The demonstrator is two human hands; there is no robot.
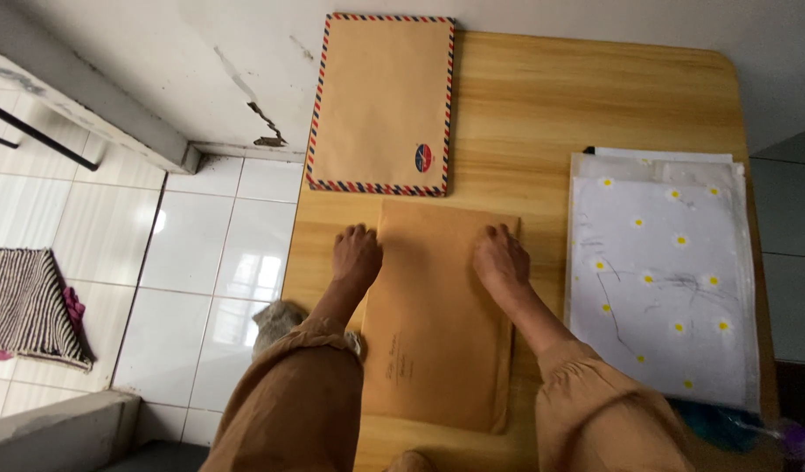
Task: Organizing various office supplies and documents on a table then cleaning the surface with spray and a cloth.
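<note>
A plain brown envelope (437,323) lies lengthwise at the middle of the wooden bench (542,114), its near end close to the bench's near edge. The left hand (357,255) presses its far left corner, fingers curled down, right beside the bench's left edge; the right hand (500,258) presses the far right corner the same way, neither grip pinching anything. Both forearms reach forward in loose brown sleeves. A striped-border envelope (380,103) overhangs the far left corner. Daisy-print sheets (660,280) fill the right side, bare wood between.
</note>
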